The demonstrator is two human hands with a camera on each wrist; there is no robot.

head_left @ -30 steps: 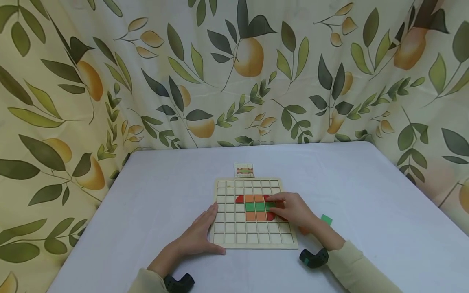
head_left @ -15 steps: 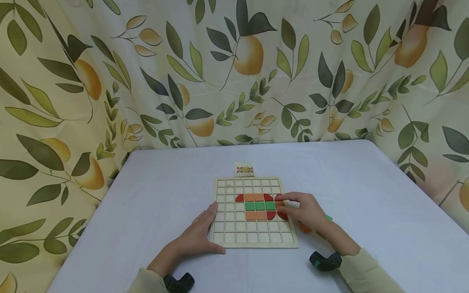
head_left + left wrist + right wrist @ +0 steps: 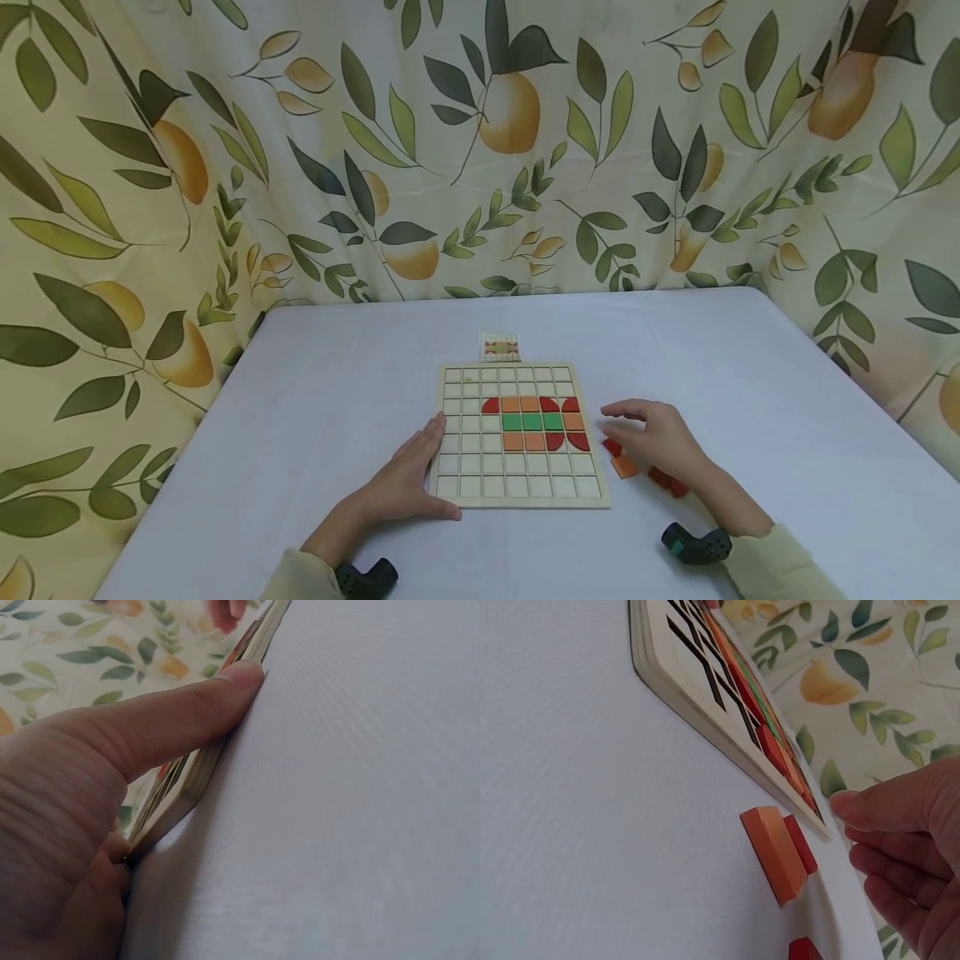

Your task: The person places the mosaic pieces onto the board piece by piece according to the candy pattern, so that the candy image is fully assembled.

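Observation:
A square wooden grid board (image 3: pixel 468 493) lies on the table, with red, orange and green tiles filling cells across its middle rows. My left hand (image 3: pixel 405 471) rests along its left side, fingers straight; in the left wrist view the thumb (image 3: pixel 187 712) presses on the near edge. To the right of the board my right hand (image 3: pixel 660 437) hovers with loosely bent fingers, and nothing shows between them. Below it lie a loose orange tile (image 3: pixel 775 855) and a red tile (image 3: pixel 801 844) touching side by side. More red tiles (image 3: pixel 660 477) sit under the wrist.
A small pattern card (image 3: pixel 499 347) lies just beyond the board's far edge. White cloth (image 3: pixel 360 367) covers the table, and a leaf-and-fruit curtain (image 3: pixel 480 208) hangs behind and at both sides. Each wrist wears a black device (image 3: pixel 696 546).
My right hand has drawn away from the board to the right, over the loose tiles, uncovering an orange tile in the right column between two red ones. My left hand has stayed in place.

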